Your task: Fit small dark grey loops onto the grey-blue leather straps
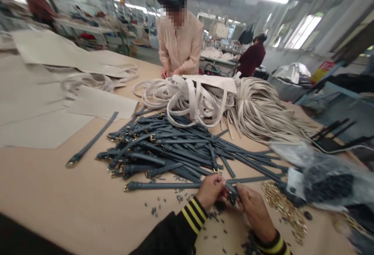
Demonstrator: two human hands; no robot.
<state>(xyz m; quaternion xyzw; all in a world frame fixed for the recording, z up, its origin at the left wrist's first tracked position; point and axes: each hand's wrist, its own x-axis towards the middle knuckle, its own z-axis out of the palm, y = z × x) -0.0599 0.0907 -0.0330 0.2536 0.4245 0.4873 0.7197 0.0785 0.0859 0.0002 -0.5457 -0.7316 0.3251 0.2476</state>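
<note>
My left hand (210,191) and my right hand (253,208) meet low in the head view, fingers pinched around the end of a dark blue strap (232,196). Both wear black sleeves with yellow-striped cuffs. Just beyond them lies a big heap of dark blue straps with gold buckles (163,146). A pile of small gold buckles (282,204) sits to the right of my right hand. Tiny dark punched bits (181,198) are scattered over the table near my hands.
The tan table (58,192) carries one loose blue strap (90,142), flat beige sheets (43,126), cream straps (189,99) and a bundle of beige cords (260,110). Clear plastic bags (324,177) lie at the right. A person in a beige shirt (179,44) works across the table.
</note>
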